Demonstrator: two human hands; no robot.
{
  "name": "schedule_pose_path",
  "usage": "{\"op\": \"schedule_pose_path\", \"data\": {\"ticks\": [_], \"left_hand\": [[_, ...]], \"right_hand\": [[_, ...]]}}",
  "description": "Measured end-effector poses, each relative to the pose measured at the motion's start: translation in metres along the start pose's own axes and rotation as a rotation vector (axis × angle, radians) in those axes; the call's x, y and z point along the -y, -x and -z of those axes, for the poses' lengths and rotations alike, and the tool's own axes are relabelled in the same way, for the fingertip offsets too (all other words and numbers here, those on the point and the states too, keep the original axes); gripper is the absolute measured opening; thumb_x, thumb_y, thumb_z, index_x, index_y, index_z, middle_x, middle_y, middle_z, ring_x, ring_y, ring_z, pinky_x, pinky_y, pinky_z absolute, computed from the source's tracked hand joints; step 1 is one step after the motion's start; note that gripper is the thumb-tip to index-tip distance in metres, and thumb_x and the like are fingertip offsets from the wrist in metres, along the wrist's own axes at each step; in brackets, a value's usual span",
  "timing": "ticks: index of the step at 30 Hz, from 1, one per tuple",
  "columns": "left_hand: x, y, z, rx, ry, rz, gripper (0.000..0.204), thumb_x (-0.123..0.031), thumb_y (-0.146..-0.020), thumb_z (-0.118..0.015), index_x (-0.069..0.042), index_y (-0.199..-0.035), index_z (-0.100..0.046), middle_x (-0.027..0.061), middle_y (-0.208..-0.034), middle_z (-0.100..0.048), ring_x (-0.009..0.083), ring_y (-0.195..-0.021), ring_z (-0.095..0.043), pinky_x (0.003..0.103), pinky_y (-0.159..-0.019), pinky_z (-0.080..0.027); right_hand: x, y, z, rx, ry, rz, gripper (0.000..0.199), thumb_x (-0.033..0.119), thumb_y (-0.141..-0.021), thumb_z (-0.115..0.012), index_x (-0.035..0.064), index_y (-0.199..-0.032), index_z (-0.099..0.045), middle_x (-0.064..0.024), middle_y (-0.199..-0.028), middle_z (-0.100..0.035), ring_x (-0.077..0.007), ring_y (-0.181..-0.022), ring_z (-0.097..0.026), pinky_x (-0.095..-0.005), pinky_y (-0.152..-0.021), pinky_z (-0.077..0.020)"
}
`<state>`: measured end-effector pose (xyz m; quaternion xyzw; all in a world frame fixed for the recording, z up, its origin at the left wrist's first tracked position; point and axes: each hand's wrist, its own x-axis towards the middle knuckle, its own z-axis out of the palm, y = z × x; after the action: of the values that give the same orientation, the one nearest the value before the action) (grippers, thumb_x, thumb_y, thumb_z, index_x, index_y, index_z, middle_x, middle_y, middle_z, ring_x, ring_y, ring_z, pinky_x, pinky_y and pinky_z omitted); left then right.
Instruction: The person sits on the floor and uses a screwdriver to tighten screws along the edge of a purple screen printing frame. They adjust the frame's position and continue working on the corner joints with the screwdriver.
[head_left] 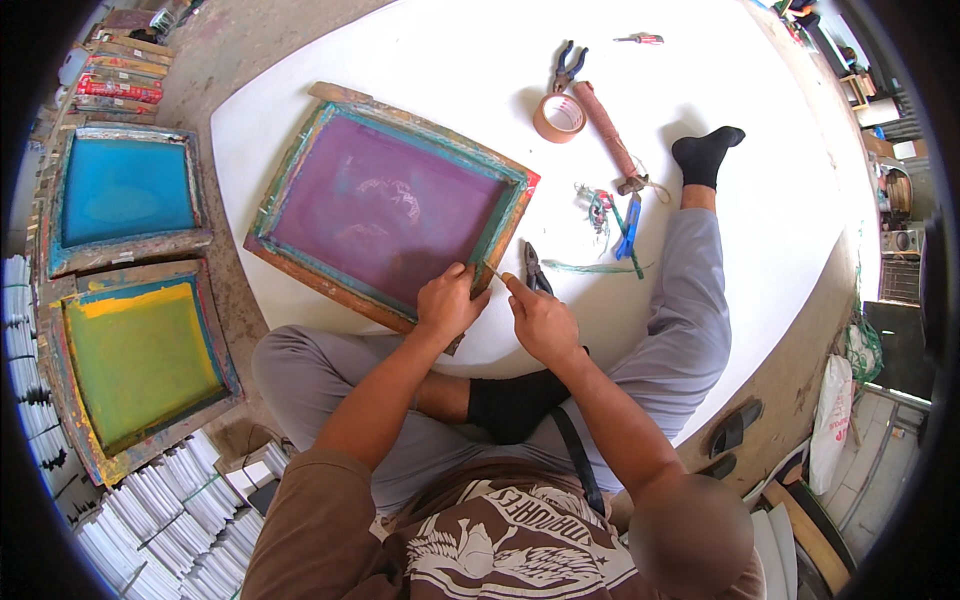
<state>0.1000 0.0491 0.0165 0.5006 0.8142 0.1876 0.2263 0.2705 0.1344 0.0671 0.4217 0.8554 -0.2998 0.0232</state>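
A silk-screen frame point(300, 270) with worn wooden sides and purple mesh lies slantwise on the white surface in front of me. My left hand point(452, 303) is closed on the frame's near right side, fingers curled over the wood. Just right of it, my right hand point(545, 322) grips a thin tool point(495, 271) with a narrow metal tip. That tip meets the inner edge of the frame's right side; the handle is mostly hidden in my fingers, so its exact kind is unclear. Dark-handled pliers point(535, 268) lie right behind my right hand.
Beyond lie a hammer point(605, 130) with a wrapped handle, a tape roll point(560, 118), more pliers point(568, 66), a screwdriver point(645, 39), a blue cutter point(629, 232) and tangled green string point(598, 208). Blue point(127, 188) and yellow-green point(145, 358) screens stand left, near paper stacks point(165, 510).
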Motion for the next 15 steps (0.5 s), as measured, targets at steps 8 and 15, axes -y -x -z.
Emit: {"op": "schedule_pose_path", "data": {"ticks": [8,15], "left_hand": [[0.0017,0.0005,-0.0023,-0.031,0.01,-0.009,0.047,-0.038,-0.086,-0.08,-0.01,-0.123,-0.073,0.0102,-0.101,-0.07,0.0354,-0.088,-0.074,0.049,-0.075,-0.06],[0.0027,0.0005,-0.0039,-0.035,0.018,-0.009,0.052,-0.039,-0.086,-0.081,-0.006,-0.125,-0.073,0.0103,-0.1,-0.069,0.0355,-0.087,-0.073,0.048,-0.074,-0.059]], "right_hand": [[0.0015,0.0021,0.003,-0.003,-0.003,0.0,0.035,0.024,-0.104,-0.059,0.0227,-0.139,-0.062,-0.023,-0.085,-0.072,-0.0455,-0.081,-0.071,-0.0574,-0.072,-0.056],[0.0055,0.003,0.0055,0.041,0.023,-0.023,0.037,0.023,-0.104,-0.057,0.0217,-0.141,-0.06,-0.024,-0.087,-0.072,-0.0471,-0.082,-0.071,-0.0589,-0.073,-0.056]]}}
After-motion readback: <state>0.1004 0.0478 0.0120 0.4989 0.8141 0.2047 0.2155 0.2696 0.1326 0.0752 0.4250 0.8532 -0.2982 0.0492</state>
